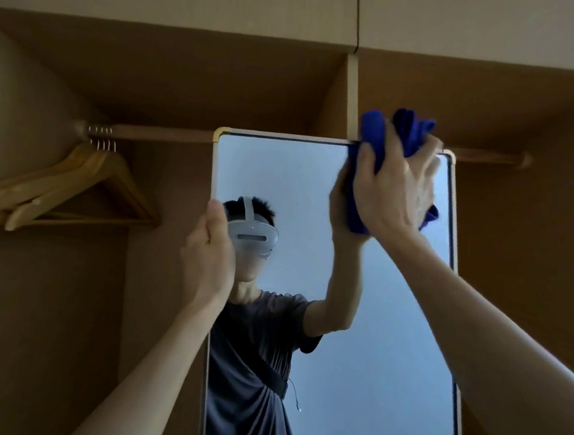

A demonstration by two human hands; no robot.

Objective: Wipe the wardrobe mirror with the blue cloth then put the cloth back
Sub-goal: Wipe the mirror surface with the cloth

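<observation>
Our right hand point(396, 188) squeezes the blue cloth point(374, 135) on the mirror point(291, 183) top, and our left hand point(208, 255) grips its side edge

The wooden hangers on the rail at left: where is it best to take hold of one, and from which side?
Probably grip the sloping shoulder arm of the front pale wooden hanger, coming from the open front. The metal hooks bunch tightly on the wooden rail, leaving little room there.

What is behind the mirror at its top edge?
A wooden rail runs behind the mirror, carrying wooden hangers at left. Its middle stretch is hidden by the mirror, and by the blue cloth in the right hand.
</observation>
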